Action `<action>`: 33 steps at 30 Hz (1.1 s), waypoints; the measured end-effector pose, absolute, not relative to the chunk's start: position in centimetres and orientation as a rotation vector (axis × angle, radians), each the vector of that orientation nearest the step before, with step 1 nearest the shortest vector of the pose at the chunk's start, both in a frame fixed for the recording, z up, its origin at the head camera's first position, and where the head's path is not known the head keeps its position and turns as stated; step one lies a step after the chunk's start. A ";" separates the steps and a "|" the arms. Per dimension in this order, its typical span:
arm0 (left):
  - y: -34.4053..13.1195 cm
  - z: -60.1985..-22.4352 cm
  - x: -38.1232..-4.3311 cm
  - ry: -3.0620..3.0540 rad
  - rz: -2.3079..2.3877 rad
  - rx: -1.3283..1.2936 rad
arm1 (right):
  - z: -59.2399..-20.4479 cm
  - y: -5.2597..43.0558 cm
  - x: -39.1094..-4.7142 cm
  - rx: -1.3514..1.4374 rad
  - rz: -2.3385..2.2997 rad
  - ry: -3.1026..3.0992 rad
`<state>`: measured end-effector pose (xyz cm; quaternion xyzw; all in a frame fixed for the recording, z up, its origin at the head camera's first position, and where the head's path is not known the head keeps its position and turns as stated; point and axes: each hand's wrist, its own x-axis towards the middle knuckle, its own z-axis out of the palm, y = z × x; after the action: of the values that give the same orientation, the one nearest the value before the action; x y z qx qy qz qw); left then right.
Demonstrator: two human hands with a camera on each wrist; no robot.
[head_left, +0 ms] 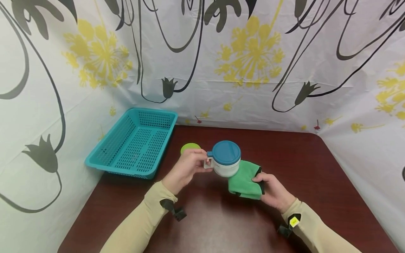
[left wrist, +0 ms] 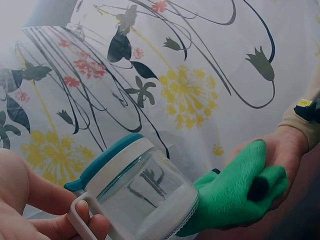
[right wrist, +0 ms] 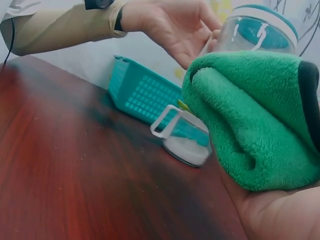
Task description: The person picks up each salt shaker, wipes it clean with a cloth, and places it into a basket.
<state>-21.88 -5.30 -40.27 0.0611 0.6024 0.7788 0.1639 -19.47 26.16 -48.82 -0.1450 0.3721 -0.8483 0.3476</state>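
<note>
My left hand [head_left: 188,167] pinches the white handle of a clear seasoning jar [left wrist: 145,190], held up over the table. The jar has a blue flip lid [head_left: 226,153] that is down, a white collar and something white low inside. In my right hand [head_left: 275,191] is a folded green cloth [head_left: 246,181] with black edging, bunched against the jar's lower side. Behind the left hand stands a second jar [right wrist: 187,147] with a white handle and white contents. Its lime-green lid [head_left: 190,147] is partly hidden by that hand in the head view.
A turquoise plastic basket [head_left: 126,173] with slotted sides sits at the back left of the dark red-brown table [head_left: 202,225], overhanging its left edge. A patterned white sheet [head_left: 202,63] hangs close behind the table and along both sides.
</note>
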 end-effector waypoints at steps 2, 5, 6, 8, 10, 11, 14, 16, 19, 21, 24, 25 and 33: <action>-5.3 -40.3 -21.8 1.712 2.225 0.174 | -48.8 26.5 -19.8 -0.329 -2.209 0.975; -5.1 -40.4 -21.8 1.707 2.220 0.183 | -48.9 26.9 -20.5 -0.245 -2.252 0.967; -5.1 -40.4 -21.8 1.707 2.213 0.188 | -48.9 26.9 -20.7 -0.228 -2.274 0.956; -5.0 -40.5 -21.7 1.704 2.197 0.204 | -48.9 26.9 -21.1 -0.218 -2.321 0.921; -4.8 -40.5 -21.7 1.697 2.185 0.215 | -48.8 26.5 -21.5 -0.234 -2.358 0.884; -4.8 -40.5 -21.7 1.694 2.181 0.220 | -48.8 26.2 -21.7 -0.252 -2.370 0.867; -4.6 -40.4 -21.6 1.672 2.180 0.215 | -48.7 25.1 -21.9 -0.307 -2.378 0.843; -4.6 -40.4 -21.6 1.659 2.183 0.207 | -48.6 24.3 -21.9 -0.349 -2.370 0.845; -4.5 -40.4 -21.7 1.653 2.184 0.200 | -48.8 23.3 -21.8 -0.394 -2.351 0.832; -4.4 -40.4 -21.8 1.650 2.187 0.201 | -48.9 22.6 -21.7 -0.411 -2.339 0.799; -4.4 -40.6 -21.9 1.657 2.190 0.201 | -49.3 21.8 -21.4 -0.414 -2.322 0.746; -4.4 -40.7 -22.0 1.663 2.193 0.201 | -49.4 21.6 -21.3 -0.411 -2.317 0.732; -4.7 -41.0 -22.2 1.777 2.188 0.204 | -49.9 21.2 -20.6 -0.409 -2.273 0.712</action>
<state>-22.22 -4.69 -40.99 0.0714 0.6210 0.7646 0.1571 -20.62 21.25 -49.93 -0.1581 0.2756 -0.8794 0.3546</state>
